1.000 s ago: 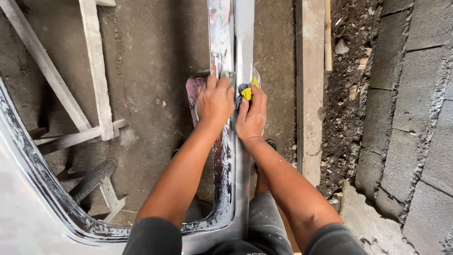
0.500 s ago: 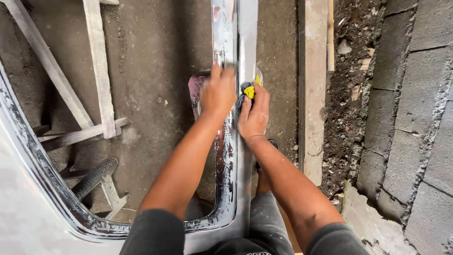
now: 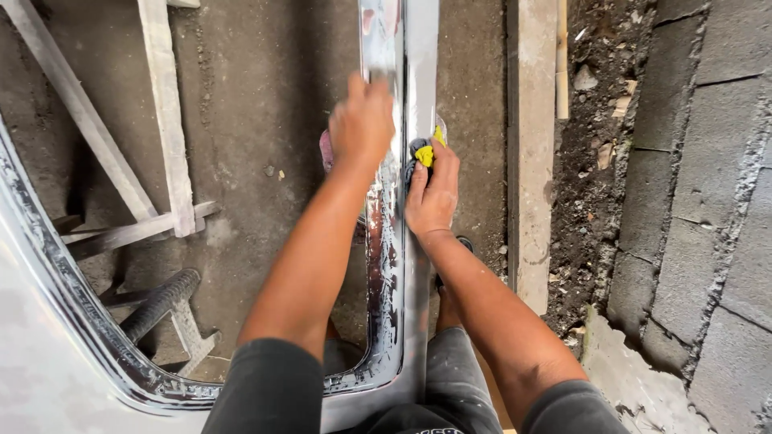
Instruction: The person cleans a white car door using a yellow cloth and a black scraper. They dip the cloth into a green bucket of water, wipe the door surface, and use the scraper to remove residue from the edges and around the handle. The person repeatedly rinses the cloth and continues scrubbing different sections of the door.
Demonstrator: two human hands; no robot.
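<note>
- Head view, progress: polishing work shows on the long, shiny chrome-finished metal frame piece (image 3: pixel 400 241) that runs up the middle of the picture from the person's lap. Its inner channel, on the stretch nearer the person than the hands, carries whitish smeared residue, so I judge that part treated with compound but not wiped clean. The flat outer strip to the right of that channel looks bright and mirror-like. Beyond the hands the frame looks smooth, though motion blur hides detail there.
- Head view, left hand (image 3: pixel 362 124): it lies on the frame's inner channel, further from the person than the right hand, fingers curled downward and blurred. Whether it grips anything I cannot tell; a pinkish patch (image 3: pixel 326 150) shows just left of it, too indistinct to name.
- Head view, right hand (image 3: pixel 433 197): it rests on the frame's outer strip, fingers closed over a small yellow and dark wad of cloth or pad (image 3: pixel 423 153), pressing it against the metal.
- Head view, surroundings: grey concrete floor (image 3: pixel 265 120) lies left of the frame, with pale wooden slats (image 3: pixel 165 112) upon it; a pale plank (image 3: pixel 535 161) lies right of the frame.
</note>
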